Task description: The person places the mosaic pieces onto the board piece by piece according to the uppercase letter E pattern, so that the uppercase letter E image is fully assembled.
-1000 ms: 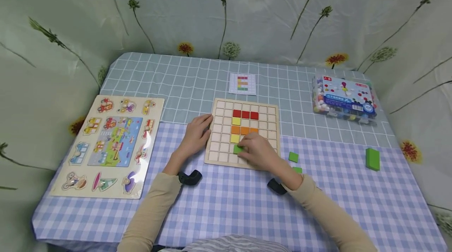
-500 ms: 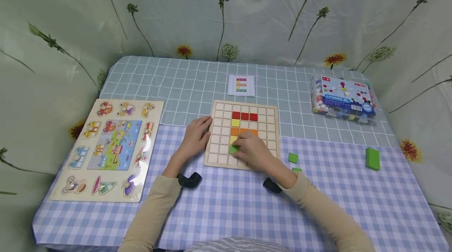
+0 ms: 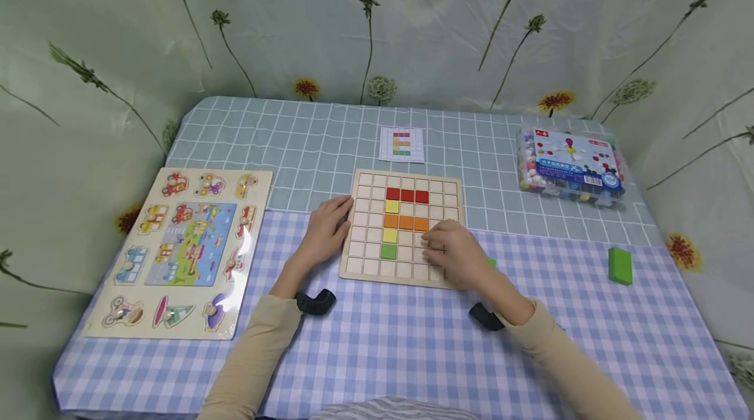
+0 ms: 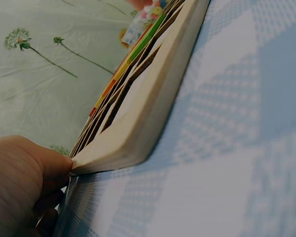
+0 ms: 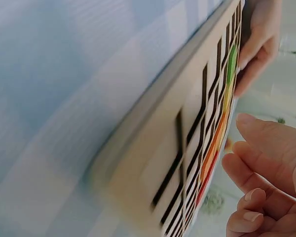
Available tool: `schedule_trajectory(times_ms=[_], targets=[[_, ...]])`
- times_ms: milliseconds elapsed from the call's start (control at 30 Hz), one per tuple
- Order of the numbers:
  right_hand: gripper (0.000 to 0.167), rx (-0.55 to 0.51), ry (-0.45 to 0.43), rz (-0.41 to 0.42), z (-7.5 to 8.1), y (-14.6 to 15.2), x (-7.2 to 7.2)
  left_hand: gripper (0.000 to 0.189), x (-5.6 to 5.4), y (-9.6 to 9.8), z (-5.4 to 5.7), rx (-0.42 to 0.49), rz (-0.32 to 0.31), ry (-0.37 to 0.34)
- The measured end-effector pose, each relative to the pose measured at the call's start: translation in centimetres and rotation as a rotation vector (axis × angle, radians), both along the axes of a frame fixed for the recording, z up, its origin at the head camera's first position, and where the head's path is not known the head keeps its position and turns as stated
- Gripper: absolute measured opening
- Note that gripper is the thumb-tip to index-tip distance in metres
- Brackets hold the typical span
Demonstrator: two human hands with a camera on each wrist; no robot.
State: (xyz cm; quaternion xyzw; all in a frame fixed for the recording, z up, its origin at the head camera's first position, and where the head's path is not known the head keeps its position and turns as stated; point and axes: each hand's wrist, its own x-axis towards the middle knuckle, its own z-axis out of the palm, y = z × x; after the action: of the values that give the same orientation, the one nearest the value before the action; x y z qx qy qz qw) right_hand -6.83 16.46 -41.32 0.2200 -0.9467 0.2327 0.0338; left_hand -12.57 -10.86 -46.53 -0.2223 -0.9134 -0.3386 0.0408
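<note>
A square wooden grid board (image 3: 356, 264) lies in the middle of the table. Its cells hold a row of red tiles (image 3: 407, 195), a yellow tile (image 3: 391, 207), a row of orange tiles (image 3: 406, 222), another yellow tile (image 3: 389, 235) and a green tile (image 3: 389, 251). My left hand (image 3: 324, 229) rests against the board's left edge, thumb and fingertips touching its side. Over the right part of the board is my right hand (image 3: 459, 253), holding nothing; in the right wrist view its fingers (image 5: 259, 182) bend loosely. Beyond it, a loose green tile (image 3: 491, 263) is partly hidden.
A printed pattern card (image 3: 401, 144) lies behind the board. To the left is a wooden vehicle puzzle (image 3: 253, 263); at the back right, a clear box (image 3: 571, 165) of coloured balls. A green block (image 3: 620, 265) stands at the right. Black wrist devices (image 3: 316, 302) sit at both wrists.
My right hand has released the green tile below the lower yellow one and moved right, towards the board's right edge. My left hand has stayed at the left edge.
</note>
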Motion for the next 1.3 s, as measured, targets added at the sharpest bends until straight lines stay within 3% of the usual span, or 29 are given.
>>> schedule_trajectory(times_ms=[333,533,1000,1300], targets=[[0.022,-0.028,-0.013,-0.160,-0.4,5.7,2.3,0.045,0.2,0.1,-0.2,-0.003,0.003,-0.006],[0.021,-0.001,0.023,-0.189,-0.2,8.1,3.4,0.045,0.1,0.1,-0.1,-0.006,0.001,-0.008],[0.023,-0.001,-0.020,-0.210,-0.2,9.0,3.6,0.046,-0.1,-0.1,0.2,-0.011,0.004,-0.011],[0.025,0.043,-0.092,-0.204,-0.6,9.4,4.0,0.046,0.0,0.1,0.2,-0.007,0.000,-0.013]])
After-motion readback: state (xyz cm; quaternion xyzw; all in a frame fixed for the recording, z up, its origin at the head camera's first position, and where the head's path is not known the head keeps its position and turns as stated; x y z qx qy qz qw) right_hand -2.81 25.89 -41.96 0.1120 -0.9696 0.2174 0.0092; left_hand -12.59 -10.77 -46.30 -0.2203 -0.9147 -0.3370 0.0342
